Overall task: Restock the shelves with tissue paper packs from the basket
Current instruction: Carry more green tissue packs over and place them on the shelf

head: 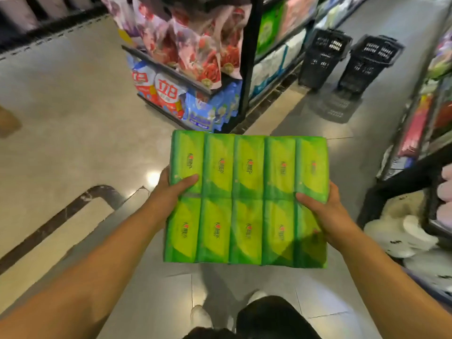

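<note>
Beyond the held bundle and slightly to its left stands the end of a tall black shelving unit (247, 69). Its upper tier is packed with rose-printed bags (195, 40) and its lowest tier with red, white and blue pouches (166, 94). Its long side runs off ahead of the right hand, filled with green and pale packs too blurred to name. Further ahead of the right hand, well apart from it, two black mesh baskets (325, 57) and (371, 62) stand upright side by side on the aisle floor (73, 130). I cannot tell what is in them. Just outside the right wrist is a dark bin (376, 199) heaped with soft white goods (401, 231).

The tissue paper pack (247, 199) is carried in the air at waist height between both hands, above the person's white shoes (200, 316). It is one green wrapped bundle of ten packets, five across and two deep. It lies flat, with its broad printed face turned up. Its longer side runs from hand to hand, while each packet inside points lengthwise away from the person.

The left hand (171, 189) clasps the bundle's left edge at mid-length, thumb laid across the top face and fingers tucked beneath. The right hand (322, 206) grips the opposite edge the same way, thumb on top, its fingers hidden under the pack.
</note>
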`<state>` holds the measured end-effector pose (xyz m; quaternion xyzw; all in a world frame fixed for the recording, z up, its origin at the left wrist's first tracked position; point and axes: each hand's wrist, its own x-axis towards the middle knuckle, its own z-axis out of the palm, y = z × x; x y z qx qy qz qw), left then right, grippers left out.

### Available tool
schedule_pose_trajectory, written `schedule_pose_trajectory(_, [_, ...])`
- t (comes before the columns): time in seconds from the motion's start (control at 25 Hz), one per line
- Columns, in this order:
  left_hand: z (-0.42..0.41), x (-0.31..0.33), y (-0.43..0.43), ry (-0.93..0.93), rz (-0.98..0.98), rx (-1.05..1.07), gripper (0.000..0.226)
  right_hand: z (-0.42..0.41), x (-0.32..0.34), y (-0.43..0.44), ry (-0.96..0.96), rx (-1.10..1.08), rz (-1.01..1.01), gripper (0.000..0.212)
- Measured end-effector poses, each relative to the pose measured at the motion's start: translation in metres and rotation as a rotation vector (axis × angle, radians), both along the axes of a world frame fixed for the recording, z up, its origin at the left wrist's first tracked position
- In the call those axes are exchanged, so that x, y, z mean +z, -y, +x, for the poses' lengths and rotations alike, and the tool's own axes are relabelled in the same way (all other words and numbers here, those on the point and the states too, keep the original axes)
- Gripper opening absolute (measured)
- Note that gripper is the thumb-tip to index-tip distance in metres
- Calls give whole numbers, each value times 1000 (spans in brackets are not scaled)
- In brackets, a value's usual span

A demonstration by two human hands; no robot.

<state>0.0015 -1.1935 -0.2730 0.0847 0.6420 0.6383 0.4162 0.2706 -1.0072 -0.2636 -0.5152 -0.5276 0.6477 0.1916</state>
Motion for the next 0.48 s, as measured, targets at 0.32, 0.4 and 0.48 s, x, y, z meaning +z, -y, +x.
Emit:
schedule_pose_trajectory(0.32, [-1,28,-262,31,67,-164,50,30,15,-204,-139,-216,53,59])
schedule_pose_trajectory(0.4, [-1,40,-327,26,87,-160,55,30,25,-271,-151,-213,49,71])
schedule_pose_trajectory(0.48, [-1,50,-372,19,110,-170,55,29,34,-320,-163,-216,43,79])
